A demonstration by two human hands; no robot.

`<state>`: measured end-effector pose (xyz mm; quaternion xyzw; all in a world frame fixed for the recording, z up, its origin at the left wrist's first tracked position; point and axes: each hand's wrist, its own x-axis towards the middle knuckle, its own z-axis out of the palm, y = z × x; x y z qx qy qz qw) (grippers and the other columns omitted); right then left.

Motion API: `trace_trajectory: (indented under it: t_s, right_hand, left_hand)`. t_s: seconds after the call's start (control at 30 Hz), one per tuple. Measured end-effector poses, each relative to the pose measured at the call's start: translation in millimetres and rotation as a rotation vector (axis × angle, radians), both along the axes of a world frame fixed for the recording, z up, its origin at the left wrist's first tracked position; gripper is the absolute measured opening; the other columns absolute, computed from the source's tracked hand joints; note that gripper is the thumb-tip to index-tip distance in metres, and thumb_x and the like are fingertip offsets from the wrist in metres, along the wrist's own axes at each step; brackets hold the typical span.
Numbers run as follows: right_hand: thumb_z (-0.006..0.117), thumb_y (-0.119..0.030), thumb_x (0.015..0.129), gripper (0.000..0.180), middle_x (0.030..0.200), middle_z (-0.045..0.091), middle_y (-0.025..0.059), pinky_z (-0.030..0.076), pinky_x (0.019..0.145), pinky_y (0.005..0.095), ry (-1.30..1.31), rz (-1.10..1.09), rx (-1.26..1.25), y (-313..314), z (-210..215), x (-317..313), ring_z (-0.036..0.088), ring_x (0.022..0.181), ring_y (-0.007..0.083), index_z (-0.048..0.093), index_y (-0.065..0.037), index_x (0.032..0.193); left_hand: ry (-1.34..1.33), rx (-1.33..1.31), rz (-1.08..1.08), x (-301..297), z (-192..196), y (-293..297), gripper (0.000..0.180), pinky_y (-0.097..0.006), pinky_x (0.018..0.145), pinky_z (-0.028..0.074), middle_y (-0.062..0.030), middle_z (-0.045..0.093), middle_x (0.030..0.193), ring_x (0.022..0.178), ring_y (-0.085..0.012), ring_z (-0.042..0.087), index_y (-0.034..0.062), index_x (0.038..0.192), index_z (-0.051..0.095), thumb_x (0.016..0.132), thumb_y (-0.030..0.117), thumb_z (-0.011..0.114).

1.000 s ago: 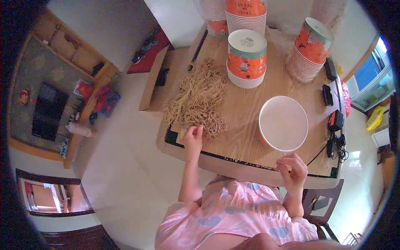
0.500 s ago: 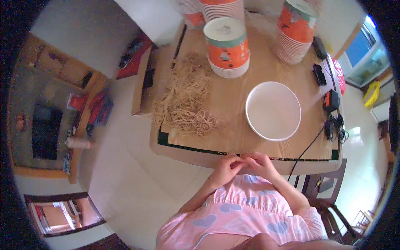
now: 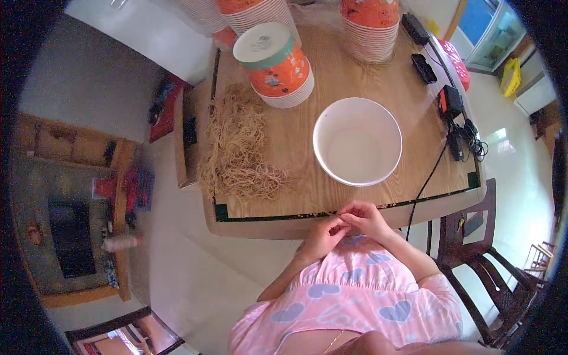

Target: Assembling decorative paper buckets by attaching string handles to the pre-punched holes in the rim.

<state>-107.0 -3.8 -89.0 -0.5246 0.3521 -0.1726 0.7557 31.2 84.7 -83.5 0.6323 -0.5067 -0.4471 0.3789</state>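
Both hands meet at the near edge of the table, in front of my lap. My left hand (image 3: 327, 236) is closed, its fingertips pinched against those of my right hand (image 3: 365, 219), which is pinched too. Whatever lies between the fingertips is too small to make out. Just beyond them stands a white round tub (image 3: 357, 142) with nothing visible inside. To its left, a loose tangled heap of tan, string-like strands (image 3: 239, 151) spreads over the wood-patterned tabletop (image 3: 307, 177).
Upside-down stacks of orange, green and white paper tubs (image 3: 277, 70) stand at the back, with another stack (image 3: 370, 35) farther right. A black adapter (image 3: 451, 102) and cables lie along the right edge. A dark wooden chair (image 3: 473, 236) is at the right.
The view has shifted, so the table and tubs sit lower-left or higher in the picture. My hands stay pinched together at the table edge, the right one now slightly higher over the left.
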Motion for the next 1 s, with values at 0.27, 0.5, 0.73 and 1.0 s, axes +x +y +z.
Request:
trace_trajectory:
  t_s: [0.27,0.5,0.73,1.0]
  right_hand:
    - [0.062,0.000,0.078,0.004,0.084,0.060,0.0049,0.046,0.068,0.0262,-0.346,-0.140,0.118,-0.6,41.0,-22.8,0.055,0.076,0.0127,0.058,-0.001,0.079]
    - [0.067,0.001,0.073,0.007,0.077,0.061,0.0105,0.046,0.069,0.0294,-0.700,-0.212,-0.134,-23.2,84.5,-44.7,0.057,0.077,0.0184,0.061,0.001,0.076]
    - [0.065,-0.007,0.077,0.021,0.079,0.061,0.0070,0.047,0.070,0.0279,-0.226,-0.123,-0.342,-30.9,84.6,-45.3,0.058,0.077,0.0166,0.060,-0.002,0.096]
    - [0.062,-0.008,0.080,0.019,0.081,0.062,0.0071,0.048,0.065,0.0281,-0.009,0.145,-0.399,-34.9,65.5,-39.3,0.059,0.074,0.0139,0.061,-0.002,0.098]
  left_hand:
    - [-0.135,0.020,-0.116,13.1,4.4,0.4,0.011,-0.032,0.059,0.046,-0.0108,0.060,0.076,0.066,-0.0231,0.059,0.0047,0.085,0.062,0.077,0.013,0.063]
    - [-0.116,-0.009,0.049,7.2,19.1,-11.8,0.008,-0.026,0.052,0.043,-0.0060,0.058,0.072,0.060,-0.0142,0.056,0.0035,0.082,0.062,0.075,0.008,0.065]
    - [-0.188,-0.132,0.055,10.2,36.3,-27.9,0.008,-0.021,0.052,0.042,-0.0052,0.059,0.077,0.062,-0.0095,0.054,0.0030,0.081,0.062,0.074,0.002,0.065]
    - [0.228,-0.158,0.188,13.8,61.2,-24.0,0.003,-0.018,0.055,0.041,-0.0051,0.059,0.091,0.063,-0.0047,0.049,0.0017,0.084,0.055,0.083,0.002,0.057]
